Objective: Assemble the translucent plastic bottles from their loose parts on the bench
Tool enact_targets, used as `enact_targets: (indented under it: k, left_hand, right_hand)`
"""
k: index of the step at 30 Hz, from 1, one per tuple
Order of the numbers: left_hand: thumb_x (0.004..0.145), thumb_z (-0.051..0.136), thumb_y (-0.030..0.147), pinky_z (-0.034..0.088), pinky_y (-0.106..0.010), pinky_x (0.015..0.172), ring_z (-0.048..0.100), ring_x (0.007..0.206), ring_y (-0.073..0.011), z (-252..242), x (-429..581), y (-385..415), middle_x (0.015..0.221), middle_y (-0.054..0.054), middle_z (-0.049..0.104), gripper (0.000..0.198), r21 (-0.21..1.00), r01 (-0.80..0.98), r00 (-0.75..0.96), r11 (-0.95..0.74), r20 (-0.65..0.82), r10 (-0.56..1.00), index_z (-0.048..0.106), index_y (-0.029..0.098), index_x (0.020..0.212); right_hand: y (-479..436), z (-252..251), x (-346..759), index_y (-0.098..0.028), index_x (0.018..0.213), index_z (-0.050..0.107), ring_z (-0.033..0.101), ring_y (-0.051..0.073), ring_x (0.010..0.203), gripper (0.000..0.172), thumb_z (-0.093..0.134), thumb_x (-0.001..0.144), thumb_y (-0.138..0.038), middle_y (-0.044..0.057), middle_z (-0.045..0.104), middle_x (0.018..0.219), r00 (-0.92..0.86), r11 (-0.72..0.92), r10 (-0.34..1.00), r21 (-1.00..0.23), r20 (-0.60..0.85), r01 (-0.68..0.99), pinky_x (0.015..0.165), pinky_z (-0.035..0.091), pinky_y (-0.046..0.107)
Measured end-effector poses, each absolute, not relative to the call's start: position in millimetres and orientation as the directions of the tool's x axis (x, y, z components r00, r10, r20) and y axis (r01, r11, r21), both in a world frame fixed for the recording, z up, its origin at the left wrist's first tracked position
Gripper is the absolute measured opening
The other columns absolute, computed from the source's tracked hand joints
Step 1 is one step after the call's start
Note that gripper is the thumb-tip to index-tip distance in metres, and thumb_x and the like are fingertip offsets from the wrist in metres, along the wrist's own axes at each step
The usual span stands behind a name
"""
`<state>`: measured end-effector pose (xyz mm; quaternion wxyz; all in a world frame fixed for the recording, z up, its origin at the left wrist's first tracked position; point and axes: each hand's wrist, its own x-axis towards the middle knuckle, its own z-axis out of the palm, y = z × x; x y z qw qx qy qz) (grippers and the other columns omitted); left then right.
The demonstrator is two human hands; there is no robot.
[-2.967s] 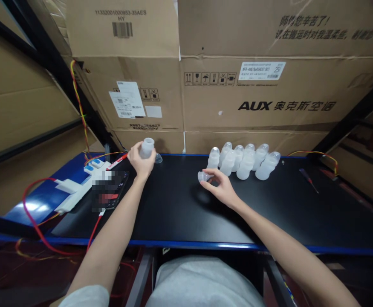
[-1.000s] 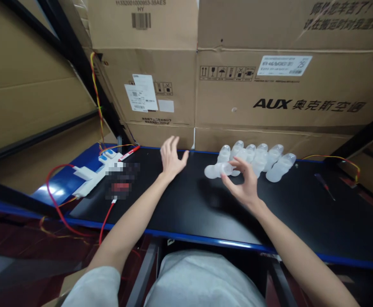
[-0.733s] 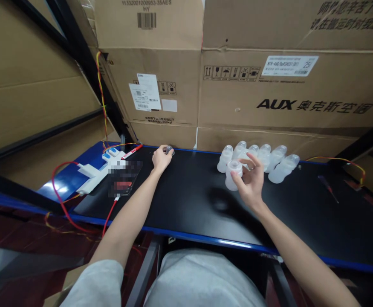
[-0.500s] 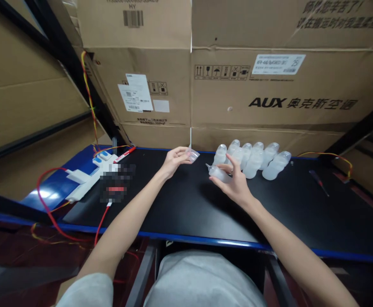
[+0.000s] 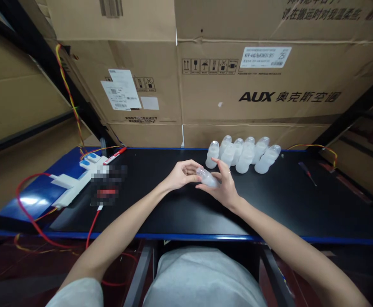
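A translucent white bottle [image 5: 210, 181] lies tilted between my hands above the black table, its clear cap [image 5: 202, 172] pointing left. My left hand [image 5: 183, 174] has its fingers and thumb closed on the clear cap. Around the bottle's base end, my right hand [image 5: 222, 186] is wrapped with thumb and fingers. Just behind my right hand, several similar capped bottles [image 5: 244, 157] stand upright in a cluster.
Large cardboard boxes [image 5: 212, 102] stand along the back of the black table [image 5: 173, 217]. At the left are a white power strip [image 5: 77, 187], red cables, a red marker [image 5: 115, 156] and a blurred dark item. A small screwdriver [image 5: 307, 173] lies at the right.
My left hand has brought the clear cap onto the top of the bottle, covering its nipple. Both hands are now together, and the camera view has shifted slightly.
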<state>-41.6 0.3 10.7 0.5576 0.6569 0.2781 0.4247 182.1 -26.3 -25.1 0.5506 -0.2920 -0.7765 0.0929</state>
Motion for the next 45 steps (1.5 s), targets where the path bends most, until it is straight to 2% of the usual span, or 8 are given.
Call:
enact_targets:
  k: [9,14,17,22,28,34,40,45]
  left_hand:
    - [0.089,0.085,0.043,0.066,-0.041,0.099,0.080,0.106,-0.0276,38,-47,-22,0.117,-0.014,0.081,0.052,0.896,0.069,0.505,-0.439,0.348,0.790,0.074,0.014,0.131]
    - [0.104,0.063,0.041,0.053,-0.046,0.122,0.051,0.154,-0.0289,21,-98,-74,0.172,-0.014,0.041,0.059,0.634,0.501,0.325,-0.589,0.493,0.807,0.051,0.028,0.161]
    - [0.102,0.063,0.045,0.038,-0.054,0.131,0.050,0.153,-0.0327,2,-161,-107,0.161,-0.012,0.055,0.047,0.413,0.860,0.007,-0.300,0.578,0.816,0.064,0.027,0.145]
    - [0.083,0.071,0.074,0.043,-0.066,0.117,0.055,0.141,-0.0532,-12,-249,-135,0.148,-0.031,0.060,0.115,0.309,0.819,-0.573,0.484,0.379,0.727,0.031,0.007,0.167]
    - [0.080,0.073,0.069,0.051,-0.056,0.108,0.067,0.125,-0.0487,-11,-246,-133,0.132,-0.020,0.074,0.115,0.386,0.773,-0.614,0.504,0.255,0.747,0.025,0.013,0.168]
    - [0.071,0.083,0.051,0.056,-0.051,0.104,0.069,0.125,-0.0416,-12,-176,-139,0.129,-0.014,0.075,0.123,0.537,0.782,-0.530,0.317,0.304,0.792,0.018,0.017,0.170]
    - [0.067,0.088,0.040,0.058,-0.049,0.105,0.075,0.115,-0.0351,-5,-110,-154,0.125,-0.010,0.075,0.117,0.722,0.688,-0.495,0.066,0.401,0.771,0.026,0.025,0.165]
    - [0.071,0.091,0.038,0.064,-0.047,0.102,0.076,0.117,-0.0311,2,-64,-167,0.132,-0.014,0.073,0.114,0.801,0.550,-0.465,-0.237,0.530,0.709,0.026,0.027,0.165]
  right_hand:
    - [-29,-32,160,-0.030,0.162,0.032,0.074,0.022,0.094,0.102,0.093,0.083,-0.048,0.012,0.060,0.131,-0.062,0.748,0.646,-0.616,0.760,0.247,0.080,0.070,0.040]
    - [-25,-19,159,-0.023,0.142,0.060,0.069,0.025,0.103,0.066,0.087,0.088,-0.050,0.011,0.062,0.119,-0.093,0.699,0.705,-0.666,0.704,0.262,0.080,0.066,0.038]
    - [-24,-9,168,-0.022,0.126,0.069,0.068,0.026,0.105,0.041,0.081,0.095,-0.046,0.011,0.067,0.116,-0.111,0.714,0.679,-0.618,0.725,0.328,0.091,0.063,0.044]
    - [-16,-11,175,-0.021,0.140,0.062,0.068,0.027,0.101,0.053,0.077,0.098,-0.048,0.012,0.073,0.116,-0.074,0.692,0.667,-0.580,0.741,0.431,0.091,0.059,0.047]
    - [-17,-10,175,-0.023,0.158,0.045,0.066,0.034,0.120,0.074,0.078,0.096,-0.043,0.022,0.059,0.146,-0.006,0.697,0.514,-0.413,0.858,0.586,0.097,0.059,0.057]
    - [-53,-8,161,-0.026,0.117,0.073,0.074,0.026,0.087,0.019,0.072,0.099,-0.031,0.009,0.074,0.095,-0.260,0.823,0.527,-0.410,0.809,0.393,0.080,0.065,0.046]
    - [-82,-8,109,-0.016,0.121,0.070,0.077,0.023,0.076,0.060,0.057,0.103,-0.071,0.017,0.079,0.110,-0.476,-0.109,0.871,-0.993,-0.122,0.054,0.063,0.067,0.038]
    - [-105,18,79,-0.029,0.144,0.059,0.077,0.027,0.115,0.058,0.061,0.102,-0.070,0.010,0.071,0.143,-0.543,-0.208,0.839,-0.904,0.030,-0.373,0.102,0.065,0.048]
